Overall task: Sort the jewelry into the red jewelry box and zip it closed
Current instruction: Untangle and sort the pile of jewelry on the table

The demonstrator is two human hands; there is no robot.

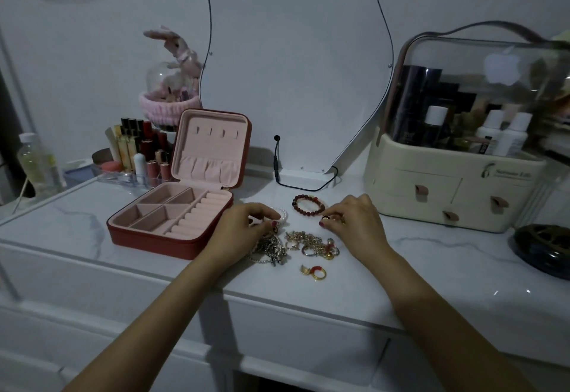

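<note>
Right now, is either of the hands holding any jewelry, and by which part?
The right hand pinches a small gold ring by its band. The left hand touches the silver chain pile; a firm hold cannot be told.

A dim, gray picture with soft, weak light

The room looks dark and colors look dull. Small bright spots shine on the glossy white surface (462, 268) at the right. The clear lid of the makeup case (481, 83) shows hazy reflections. Straight lines bend near the edges, and the far corners look blurry.
</note>
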